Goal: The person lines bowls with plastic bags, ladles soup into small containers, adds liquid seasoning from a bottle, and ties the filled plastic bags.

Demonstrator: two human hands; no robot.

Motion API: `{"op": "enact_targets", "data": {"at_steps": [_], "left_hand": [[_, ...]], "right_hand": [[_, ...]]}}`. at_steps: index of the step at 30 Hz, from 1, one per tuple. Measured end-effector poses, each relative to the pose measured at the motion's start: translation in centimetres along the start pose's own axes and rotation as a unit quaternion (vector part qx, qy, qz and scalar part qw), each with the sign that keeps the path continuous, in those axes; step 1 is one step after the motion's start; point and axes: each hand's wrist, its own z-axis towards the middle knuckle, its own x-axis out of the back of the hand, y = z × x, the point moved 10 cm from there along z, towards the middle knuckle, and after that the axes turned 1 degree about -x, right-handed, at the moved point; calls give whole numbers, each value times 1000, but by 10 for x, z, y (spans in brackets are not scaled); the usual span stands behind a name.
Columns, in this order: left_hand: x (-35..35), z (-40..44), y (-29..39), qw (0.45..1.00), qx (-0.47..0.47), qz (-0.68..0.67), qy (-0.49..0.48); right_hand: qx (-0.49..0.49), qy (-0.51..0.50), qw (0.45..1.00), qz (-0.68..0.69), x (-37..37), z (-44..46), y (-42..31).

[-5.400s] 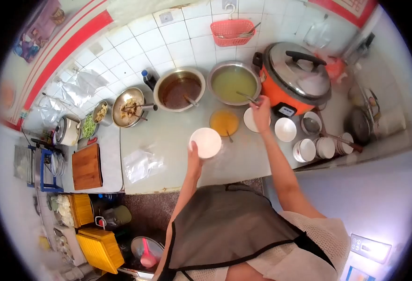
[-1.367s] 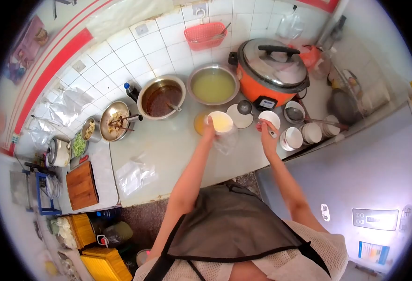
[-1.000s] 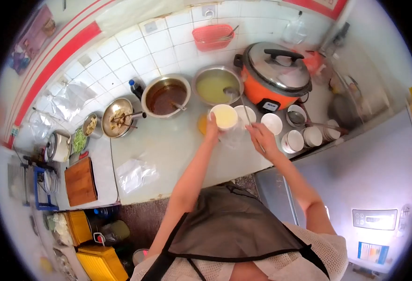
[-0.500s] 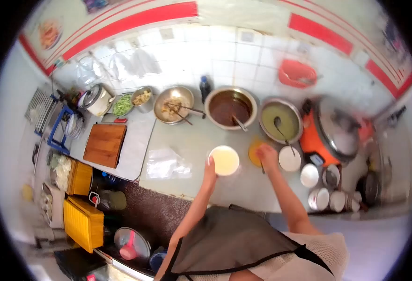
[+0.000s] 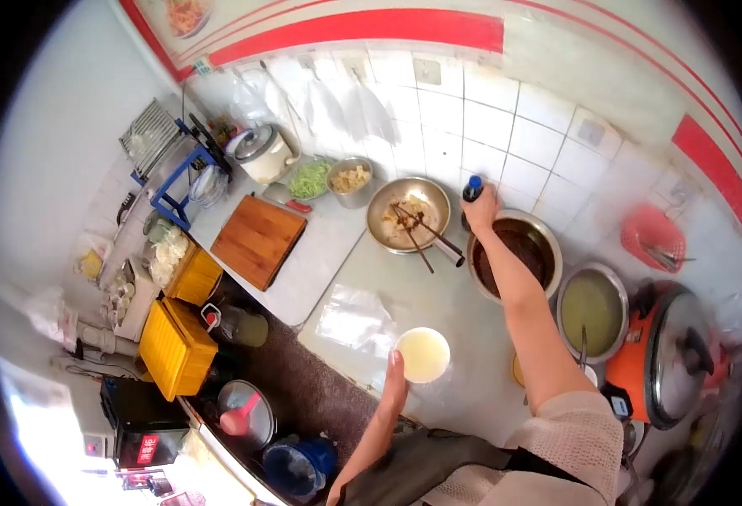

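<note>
Much farther left than a moment ago, reaching with the right hand (image 5: 482, 207) past the pot of dark liquid (image 5: 557, 246) and no longer working beside the basin of greenish liquid (image 5: 564, 305); so occupying both hands with separate things, well apart. Curling the right fingers around the upper part of a blue-capped bottle (image 5: 472, 191), between pan (image 5: 442, 208) and pot; hiding its base, so leaving any lift impossible to tell. Stretching the right arm nearly straight across the pot. Grasping a white bowl (image 5: 448, 350) of pale yellow liquid with the left hand (image 5: 395, 386), pressing the thumb near its rim, keeping the lower fingers mostly hidden; holding the bowl fairly level above the counter (image 5: 341, 263).
</note>
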Motion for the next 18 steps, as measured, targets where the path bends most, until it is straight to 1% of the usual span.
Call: {"op": "enact_targets", "data": {"at_steps": [2, 4, 5, 6, 7, 8, 9, 11, 12, 13, 14, 15, 16, 18], "left_hand": [[0, 0, 2, 1000, 1, -21, -16], [3, -4, 0, 999, 28, -37, -15], [9, -3, -5, 1000, 18, -21, -13], [13, -1, -7, 1000, 8, -5, -13], [13, -1, -9, 1000, 14, -6, -21], [10, -3, -4, 999, -1, -5, -35], [6, -7, 0, 999, -17, -4, -47], [9, -17, -7, 1000, 20, 13, 8], [4, -19, -9, 999, 7, -19, -24], [-1, -19, -12, 997, -8, -54, -52], [-5, -22, -16, 996, -7, -60, -60], [-6, -27, -21, 996, -5, -63, -68], [-4, -26, -27, 996, -1, -63, -60], [-7, -32, -37, 997, -12, -23, -75]], "right_hand": [[36, 39, 997, 46, 19, 0, -15], [69, 14, 991, 116, 59, 0, -49], [125, 31, 984, 121, 99, -7, -79], [122, 22, 986, 112, 145, -19, -108], [143, -1, 982, 126, 193, -31, -137], [162, -28, 976, 140, 228, -49, -155], [157, -29, 978, 132, 252, -68, -152], [100, -149, 940, 288, 271, -117, -138], [7, -235, 909, 344, 264, -156, -121], [-53, -308, 898, 308, 263, -201, -119], [17, -315, 927, 201, 249, -236, -89], [26, -370, 902, 222, 236, -278, -74], [6, -441, 888, 130, 233, -310, -69], [81, -454, 887, 22, 232, -350, -63]]}}
